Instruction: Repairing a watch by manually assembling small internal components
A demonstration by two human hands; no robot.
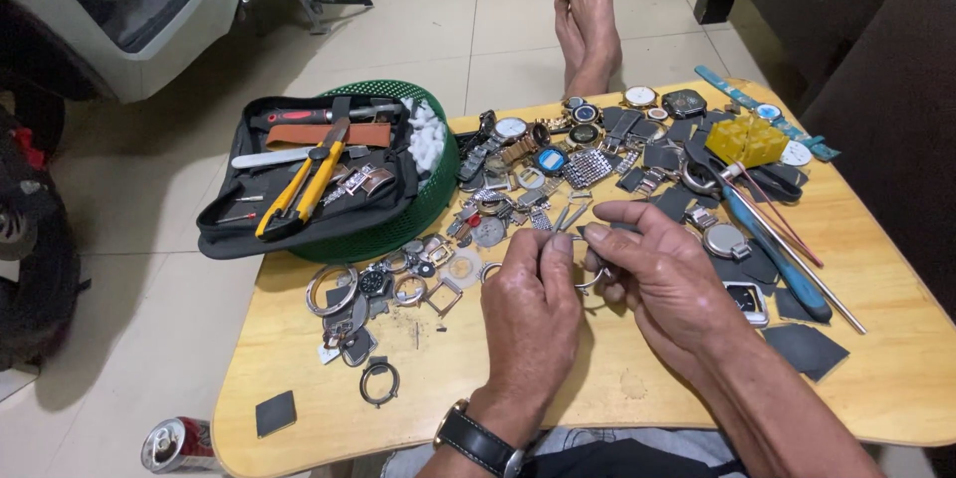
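Nearest the camera, the left hand [530, 309], with a black leather-strapped wristwatch [480, 441] on its wrist, is curled nearly closed, thumb and fingertips pinching one side of a thin silver metal ring [588, 281]; the right hand [665, 274] meets it from the other side, fingers bent and pinched on the same ring, so both hands grip it just above the pale, smooth wooden low table [617, 378]. Judging by how things lie, the work looks to be in its middle: the ring is apart from any watch body, and many parts lie loose and unassembled, so little appears finished. Dark square rubbery pads [805, 347] lie flat on the wood near the right forearm, and a round dark watch bezel [379, 381] sits alone toward the left edge. Beyond the hands spreads a dense scatter of shiny metal watch cases, link bracelets and dials [558, 164], hard and glinting. To the right lie blue-handled pliers [772, 249] beside thin metal rods, with a yellow plastic compartment block [746, 139] farther back. To the left, a green plastic mesh basket [423, 209] carries an open black fabric tool pouch [304, 179] holding a yellow-handled cutter [304, 184]. On the tiled floor a dented red drink can [177, 444] lies by the table corner, and farthest off, bare feet [588, 15] rest on the glossy tiles.
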